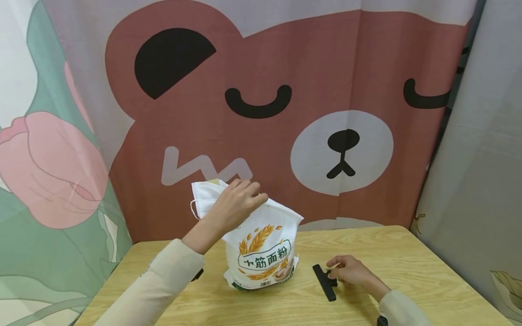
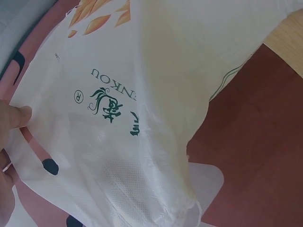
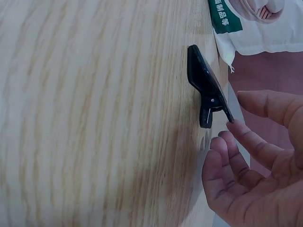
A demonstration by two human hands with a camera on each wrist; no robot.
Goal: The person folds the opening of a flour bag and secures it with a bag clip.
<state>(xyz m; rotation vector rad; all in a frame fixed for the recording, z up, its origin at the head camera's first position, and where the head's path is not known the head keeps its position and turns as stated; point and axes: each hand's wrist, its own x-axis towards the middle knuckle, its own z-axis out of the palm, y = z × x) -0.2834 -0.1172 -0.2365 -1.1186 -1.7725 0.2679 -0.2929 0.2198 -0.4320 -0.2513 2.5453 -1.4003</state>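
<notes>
A white flour bag (image 1: 261, 253) with wheat ears and green lettering stands on the table. My left hand (image 1: 240, 201) grips its gathered top edge; in the left wrist view the thumb (image 2: 21, 116) presses on the white sheet of the bag. To the right of the bag is a black bag clip (image 1: 325, 283), its long jaw side turned toward the bag. My right hand (image 1: 348, 270) is at the clip's handle end. In the right wrist view, one fingertip (image 3: 233, 126) meets a lever of the clip (image 3: 208, 90), while the thumb stays apart from it.
The wooden table (image 1: 367, 244) has its far edge close to a curtain (image 1: 318, 59) printed with a bear. A small black object (image 1: 197, 275) shows partly from behind the left sleeve. A grey curtain (image 1: 477, 181) hangs along the right side.
</notes>
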